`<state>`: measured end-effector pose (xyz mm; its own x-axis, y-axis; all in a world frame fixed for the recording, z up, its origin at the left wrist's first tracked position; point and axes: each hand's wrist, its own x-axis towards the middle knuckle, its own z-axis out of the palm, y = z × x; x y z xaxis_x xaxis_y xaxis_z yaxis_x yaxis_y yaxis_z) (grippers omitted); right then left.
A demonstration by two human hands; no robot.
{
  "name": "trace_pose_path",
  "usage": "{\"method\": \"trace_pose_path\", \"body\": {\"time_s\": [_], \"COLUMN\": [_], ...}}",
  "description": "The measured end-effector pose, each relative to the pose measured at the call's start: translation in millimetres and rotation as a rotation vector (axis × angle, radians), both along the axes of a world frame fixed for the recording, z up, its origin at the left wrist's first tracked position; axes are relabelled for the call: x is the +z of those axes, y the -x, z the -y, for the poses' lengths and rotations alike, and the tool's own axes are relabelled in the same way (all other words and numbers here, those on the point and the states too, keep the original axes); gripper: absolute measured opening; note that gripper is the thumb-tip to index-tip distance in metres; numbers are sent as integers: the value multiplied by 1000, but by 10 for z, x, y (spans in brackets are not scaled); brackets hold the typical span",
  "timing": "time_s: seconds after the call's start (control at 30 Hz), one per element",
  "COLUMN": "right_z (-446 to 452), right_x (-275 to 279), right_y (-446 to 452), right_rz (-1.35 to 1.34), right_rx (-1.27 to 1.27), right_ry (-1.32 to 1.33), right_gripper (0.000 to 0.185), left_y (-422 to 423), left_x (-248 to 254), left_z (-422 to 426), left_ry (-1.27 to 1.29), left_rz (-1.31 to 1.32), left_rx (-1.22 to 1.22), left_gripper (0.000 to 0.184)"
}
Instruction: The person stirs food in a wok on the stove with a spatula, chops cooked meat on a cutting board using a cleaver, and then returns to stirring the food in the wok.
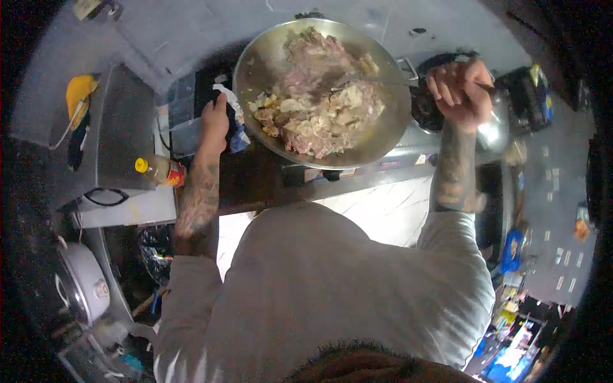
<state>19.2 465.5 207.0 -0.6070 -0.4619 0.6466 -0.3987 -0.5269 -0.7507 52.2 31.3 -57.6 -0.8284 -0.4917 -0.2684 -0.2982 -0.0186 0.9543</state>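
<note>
A wide metal pan point(255, 137) holds meat point(313, 137) in browned and pinkish pieces, mixed with pale chopped bits. At the pan's left edge my left hand point(217, 121) is closed on a blue and white cloth point(237, 124) pressed against the rim. My right hand point(461, 92), to the right of the pan, wraps around the handle of a long metal utensil point(383, 80). Its thin shaft crosses the right rim into the meat. The utensil's head is partly sunk in the food, so I cannot tell its exact shape.
A yellow-capped bottle point(159, 171) stands left of my left forearm, by a grey metal box point(121, 127). Farther left is a white rice cooker point(86, 284). A shiny rounded metal object point(501, 121) sits behind my right hand. The counter's front edge runs below the pan.
</note>
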Motion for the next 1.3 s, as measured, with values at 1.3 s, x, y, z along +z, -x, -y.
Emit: {"method": "trace_pose_path", "body": {"time_s": [1.3], "right_z": [391], "right_x": [145], "right_y": [-475], "right_rz": [-98], "right_rx": [-136], "right_ry": [35], "right_gripper": [17], "left_y": [-132], "left_x": [415], "left_z": [-227], "left_ry": [-141], "left_rz": [-43], "left_rx": [-124], "left_gripper": [58]}}
